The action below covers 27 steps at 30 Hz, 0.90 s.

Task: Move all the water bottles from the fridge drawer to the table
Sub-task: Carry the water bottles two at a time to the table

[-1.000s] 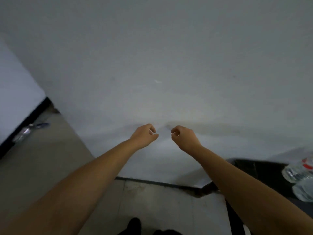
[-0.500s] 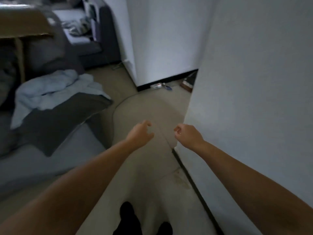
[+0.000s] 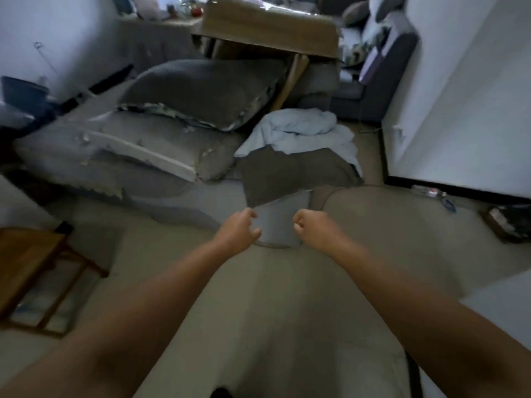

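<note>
While both bare hands, left hand (image 3: 238, 229) loosely curled and right hand (image 3: 311, 228) fisted, hold nothing, the crumpled pale-blue blanket (image 3: 298, 130) ahead risks tripping the person.

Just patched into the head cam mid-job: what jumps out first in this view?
Two bare forearms reach forward at centre, the left hand loosely curled and the right hand in a fist, both empty. Beyond them, torn grey cushions pile up on the left, with a wooden table at the top.
</note>
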Motion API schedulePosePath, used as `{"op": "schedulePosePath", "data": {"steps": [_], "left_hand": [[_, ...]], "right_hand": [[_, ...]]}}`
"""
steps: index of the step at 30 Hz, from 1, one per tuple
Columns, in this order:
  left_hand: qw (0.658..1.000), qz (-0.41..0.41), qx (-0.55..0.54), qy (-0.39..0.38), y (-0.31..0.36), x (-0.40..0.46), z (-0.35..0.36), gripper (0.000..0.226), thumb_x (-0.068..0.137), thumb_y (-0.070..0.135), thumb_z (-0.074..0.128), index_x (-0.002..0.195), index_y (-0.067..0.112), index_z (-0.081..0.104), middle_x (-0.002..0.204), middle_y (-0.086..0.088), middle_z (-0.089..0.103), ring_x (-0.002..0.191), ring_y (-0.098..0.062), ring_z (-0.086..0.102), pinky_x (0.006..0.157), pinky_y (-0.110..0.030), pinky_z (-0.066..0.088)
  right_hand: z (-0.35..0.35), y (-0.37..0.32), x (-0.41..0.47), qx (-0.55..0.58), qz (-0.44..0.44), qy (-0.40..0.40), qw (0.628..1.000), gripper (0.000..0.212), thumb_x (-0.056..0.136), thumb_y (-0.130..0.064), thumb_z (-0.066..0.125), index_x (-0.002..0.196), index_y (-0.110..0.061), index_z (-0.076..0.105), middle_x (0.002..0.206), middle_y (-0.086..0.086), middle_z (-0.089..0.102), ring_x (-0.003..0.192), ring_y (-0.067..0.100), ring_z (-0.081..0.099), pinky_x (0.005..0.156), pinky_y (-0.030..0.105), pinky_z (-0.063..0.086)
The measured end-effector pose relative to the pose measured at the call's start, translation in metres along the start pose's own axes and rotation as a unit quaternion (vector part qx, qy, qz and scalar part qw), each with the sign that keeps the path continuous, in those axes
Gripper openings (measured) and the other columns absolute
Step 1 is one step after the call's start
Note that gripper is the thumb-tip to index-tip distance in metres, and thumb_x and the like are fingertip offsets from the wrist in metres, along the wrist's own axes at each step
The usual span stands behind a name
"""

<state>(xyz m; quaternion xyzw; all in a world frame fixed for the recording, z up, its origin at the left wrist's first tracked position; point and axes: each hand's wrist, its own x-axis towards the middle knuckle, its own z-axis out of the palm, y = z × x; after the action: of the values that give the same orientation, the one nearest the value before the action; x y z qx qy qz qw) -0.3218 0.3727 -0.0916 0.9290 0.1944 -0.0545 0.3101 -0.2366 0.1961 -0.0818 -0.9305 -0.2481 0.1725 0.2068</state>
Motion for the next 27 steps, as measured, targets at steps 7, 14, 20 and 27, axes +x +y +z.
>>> {"op": "schedulePosePath", "data": {"steps": [7,14,20,27], "left_hand": [[0.994,-0.077,-0.011,0.071,-0.146,-0.015,-0.101,0.039,0.088,0.021,0.061,0.122,0.004,0.054,0.119,-0.018,0.06,0.11,-0.031,0.057,0.089,-0.034,0.045],[0.967,-0.194,-0.064,0.152,-0.268,-0.062,-0.177,0.04,0.089,0.025,0.06,0.124,0.006,0.053,0.119,-0.015,0.06,0.11,-0.029,0.057,0.09,-0.033,0.046],[0.917,-0.317,-0.091,0.225,-0.36,-0.114,-0.222,0.039,0.09,0.029,0.058,0.124,0.012,0.052,0.114,-0.008,0.06,0.101,-0.021,0.06,0.087,-0.037,0.053],[0.835,-0.435,-0.136,0.309,-0.436,-0.158,-0.272,0.045,0.091,0.034,0.059,0.128,0.012,0.045,0.112,-0.008,0.059,0.097,-0.022,0.057,0.077,-0.028,0.043]], "right_hand": [[0.073,-0.163,0.068,-0.024,-0.091,-0.057,0.994,0.019,0.09,-0.021,0.049,0.091,-0.012,0.066,0.099,0.009,0.068,0.094,0.028,0.063,0.081,0.034,0.051],[0.143,-0.313,0.112,-0.069,-0.208,-0.132,0.967,0.015,0.089,-0.016,0.049,0.086,-0.025,0.059,0.097,0.006,0.067,0.088,0.026,0.065,0.079,0.037,0.056],[0.211,-0.441,0.138,-0.12,-0.342,-0.205,0.909,0.022,0.094,-0.021,0.046,0.11,-0.02,0.061,0.112,0.005,0.065,0.098,0.025,0.062,0.079,0.036,0.052],[0.273,-0.575,0.157,-0.131,-0.462,-0.272,0.834,0.02,0.095,-0.025,0.043,0.103,-0.02,0.061,0.104,0.001,0.066,0.089,0.019,0.063,0.079,0.037,0.056]]}}
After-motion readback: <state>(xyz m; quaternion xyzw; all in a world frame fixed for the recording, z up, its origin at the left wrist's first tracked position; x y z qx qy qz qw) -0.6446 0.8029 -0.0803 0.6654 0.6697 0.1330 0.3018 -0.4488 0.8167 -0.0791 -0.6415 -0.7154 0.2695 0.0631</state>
